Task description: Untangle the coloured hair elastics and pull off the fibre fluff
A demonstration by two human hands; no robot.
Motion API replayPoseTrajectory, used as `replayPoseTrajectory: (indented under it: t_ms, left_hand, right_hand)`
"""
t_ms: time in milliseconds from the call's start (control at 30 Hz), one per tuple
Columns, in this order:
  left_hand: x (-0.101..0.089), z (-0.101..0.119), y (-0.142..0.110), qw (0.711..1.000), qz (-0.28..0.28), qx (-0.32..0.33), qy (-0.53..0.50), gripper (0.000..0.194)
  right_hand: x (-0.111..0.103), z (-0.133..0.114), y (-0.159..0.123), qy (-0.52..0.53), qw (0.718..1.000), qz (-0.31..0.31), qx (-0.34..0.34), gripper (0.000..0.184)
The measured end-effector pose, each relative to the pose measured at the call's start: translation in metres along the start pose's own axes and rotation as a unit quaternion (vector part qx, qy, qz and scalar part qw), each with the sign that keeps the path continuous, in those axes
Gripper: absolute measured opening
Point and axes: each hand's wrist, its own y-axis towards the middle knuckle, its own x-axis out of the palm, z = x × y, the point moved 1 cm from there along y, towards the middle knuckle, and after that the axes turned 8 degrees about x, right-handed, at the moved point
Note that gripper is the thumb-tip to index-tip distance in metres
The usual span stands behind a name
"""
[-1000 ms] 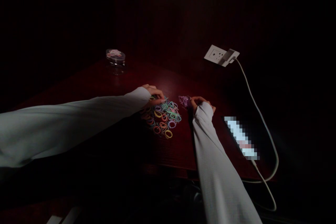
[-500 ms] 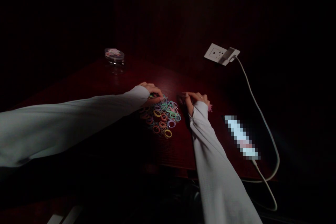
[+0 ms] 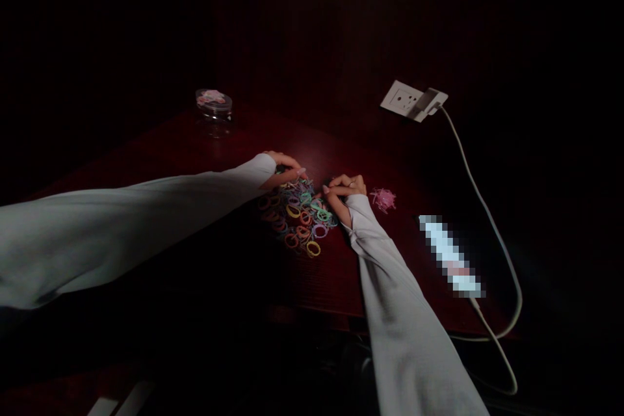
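A loose pile of small, multicoloured hair ties (image 3: 303,216) lies on the dark red table. At the pile's far edge is my left hand (image 3: 288,168), thumb and forefinger brought together; whatever they pinch is too small and dark to make out. My right hand (image 3: 346,191) touches or hovers at the pile's right side, its fingers bent and the fingertips close together. I cannot make out what is between them. Just right of that wrist sits a separate small heap of pink hair ties (image 3: 384,199).
A round clear container (image 3: 213,104) with a pinkish lid stands at the back left. On the right lies a lit phone (image 3: 451,257), its white cable (image 3: 480,198) looping up to a charger in the wall socket (image 3: 402,99). Surroundings are very dark.
My right hand has moved left to the pile, uncovering the pink heap. My left hand has lifted or shifted slightly away toward the pile's far edge.
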Motion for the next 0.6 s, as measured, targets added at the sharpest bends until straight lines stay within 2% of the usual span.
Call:
replayPoseTrajectory:
  t_ms: [167,333,600]
  left_hand:
    - [0.001,-0.009,0.005,0.998,-0.020,-0.022,-0.052,0.051]
    - [0.002,0.003,0.002,0.991,0.005,-0.039,-0.129,0.045]
    - [-0.001,0.012,0.000,0.992,0.003,-0.042,-0.121,0.046]
  right_hand:
    - [-0.001,-0.001,0.001,0.038,0.999,-0.005,0.011,0.036]
    - [0.002,0.003,0.000,-0.014,0.999,0.038,0.023,0.031]
    - [0.009,0.008,-0.003,-0.053,0.998,0.024,0.005,0.038]
